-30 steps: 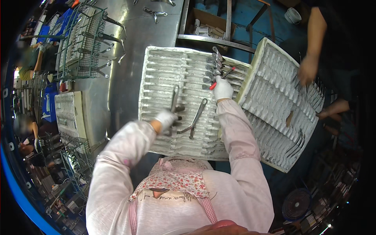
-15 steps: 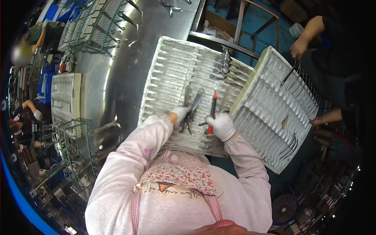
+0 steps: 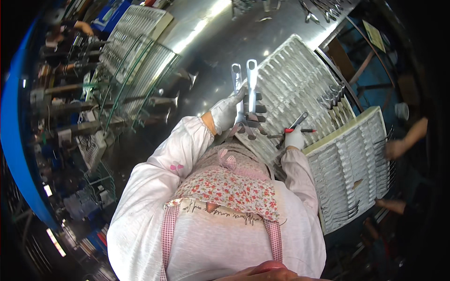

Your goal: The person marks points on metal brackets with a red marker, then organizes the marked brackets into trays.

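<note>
My gloved left hand [image 3: 225,113] is closed round two shiny steel pasta servers [image 3: 251,86]. Their holed handles point away from me, and their toothed heads hang toward my apron. In my gloved right hand [image 3: 295,139] there is a slim red-and-black pen [image 3: 307,130], lying crosswise with its tip to the right. A steel utensil [image 3: 300,119] with a holed handle sticks up from the same hand; its head is partly hidden by the fingers. Under both hands lies a white ribbed tray [image 3: 286,70]. Several steel utensils [image 3: 332,96] rest in its right-hand slots.
Against the tray's right side leans a second ribbed tray [image 3: 347,164] holding thin dark utensils, with another person's hand [image 3: 396,149] beside it. A metal table [image 3: 206,51] stretches away at the left, bearing a green wire rack [image 3: 154,70]. More utensils [image 3: 321,9] lie at the far end.
My view has turned, so the trays appear farther right. My left hand has raised the pasta servers, handles upward, left of the tray. The pen has swung from upright to crosswise in my right hand.
</note>
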Available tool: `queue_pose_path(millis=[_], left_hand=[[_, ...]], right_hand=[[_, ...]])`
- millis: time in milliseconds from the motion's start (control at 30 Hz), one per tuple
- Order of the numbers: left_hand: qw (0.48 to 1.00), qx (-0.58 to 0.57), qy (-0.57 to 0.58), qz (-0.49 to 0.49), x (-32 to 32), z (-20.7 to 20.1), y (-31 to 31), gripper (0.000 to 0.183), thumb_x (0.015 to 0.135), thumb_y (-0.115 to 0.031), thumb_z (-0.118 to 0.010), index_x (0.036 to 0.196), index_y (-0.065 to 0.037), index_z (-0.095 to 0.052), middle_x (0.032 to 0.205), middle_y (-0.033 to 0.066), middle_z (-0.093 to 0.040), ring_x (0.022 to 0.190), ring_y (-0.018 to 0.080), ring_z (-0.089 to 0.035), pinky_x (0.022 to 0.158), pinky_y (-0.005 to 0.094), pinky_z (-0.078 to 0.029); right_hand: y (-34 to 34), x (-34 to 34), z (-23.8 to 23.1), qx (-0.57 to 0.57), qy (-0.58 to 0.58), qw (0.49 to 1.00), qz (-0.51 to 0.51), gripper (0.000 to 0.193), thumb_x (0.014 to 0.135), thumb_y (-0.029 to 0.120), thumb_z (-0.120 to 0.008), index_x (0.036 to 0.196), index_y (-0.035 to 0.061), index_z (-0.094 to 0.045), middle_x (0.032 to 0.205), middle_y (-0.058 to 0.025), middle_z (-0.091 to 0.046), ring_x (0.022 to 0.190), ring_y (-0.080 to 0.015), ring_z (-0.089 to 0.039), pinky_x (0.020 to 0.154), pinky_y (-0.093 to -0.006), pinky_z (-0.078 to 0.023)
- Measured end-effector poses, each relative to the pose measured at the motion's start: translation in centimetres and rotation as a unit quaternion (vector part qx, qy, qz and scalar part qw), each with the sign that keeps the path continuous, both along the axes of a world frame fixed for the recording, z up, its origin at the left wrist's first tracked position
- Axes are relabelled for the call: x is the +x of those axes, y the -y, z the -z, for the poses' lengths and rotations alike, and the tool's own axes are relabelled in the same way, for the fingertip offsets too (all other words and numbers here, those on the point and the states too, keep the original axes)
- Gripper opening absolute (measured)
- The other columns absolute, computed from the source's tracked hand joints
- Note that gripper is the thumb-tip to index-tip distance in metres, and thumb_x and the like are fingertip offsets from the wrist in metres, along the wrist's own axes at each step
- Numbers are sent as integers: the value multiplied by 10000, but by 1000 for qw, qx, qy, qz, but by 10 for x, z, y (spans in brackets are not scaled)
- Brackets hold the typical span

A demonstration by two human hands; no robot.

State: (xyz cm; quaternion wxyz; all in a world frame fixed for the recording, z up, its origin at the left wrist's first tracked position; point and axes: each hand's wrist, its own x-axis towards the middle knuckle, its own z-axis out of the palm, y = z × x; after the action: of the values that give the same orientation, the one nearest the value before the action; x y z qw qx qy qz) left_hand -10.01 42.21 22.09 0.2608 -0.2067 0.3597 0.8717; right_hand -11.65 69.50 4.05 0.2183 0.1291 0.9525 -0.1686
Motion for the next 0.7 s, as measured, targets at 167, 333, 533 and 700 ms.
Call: queue_pose_path(millis=[167, 333, 533, 700], left_hand=[[997, 37, -58, -27, 34, -21, 22, 935, 721, -760, -485, 1306, -36, -397, 1150, 225, -533, 1015, 366, -583, 873, 509, -480], [992, 72, -89, -50, 67, -38, 50, 999, 695, -839, -366, 1330, -67, -383, 1135, 239, -537, 990, 406, -579, 827, 511, -507], [990, 19, -113, -81, 103, -52, 70, 943, 750, -818, -299, 1245, -29, -443, 1081, 228, -561, 884, 289, -635, 724, 427, -547], [979, -117, -124, -115, 128, -65, 74, 543, 917, -387, -502, 1267, 23, -438, 1059, 194, -597, 931, 270, -626, 792, 366, -534]], right_hand=[[21, 0, 26, -32, -92, 993, 63, 307, 747, 158, -633, 1013, 70, -507, 872, -226, -631, 829, -397, -624, 724, -469, -486], [41, 0, -21, -248, -169, 946, 120, 449, 695, 61, -733, 1072, 5, -495, 826, -128, -636, 706, -255, -647, 621, -336, -506], [83, 19, -151, -533, 12, 846, -18, 410, 762, -32, -668, 1143, -19, -518, 889, -96, -627, 647, -137, -593, 576, -255, -476], [123, 42, -200, -645, -61, 760, -54, 324, 779, -49, -631, 1093, -33, -553, 885, -137, -650, 699, -142, -598, 611, -243, -481]])
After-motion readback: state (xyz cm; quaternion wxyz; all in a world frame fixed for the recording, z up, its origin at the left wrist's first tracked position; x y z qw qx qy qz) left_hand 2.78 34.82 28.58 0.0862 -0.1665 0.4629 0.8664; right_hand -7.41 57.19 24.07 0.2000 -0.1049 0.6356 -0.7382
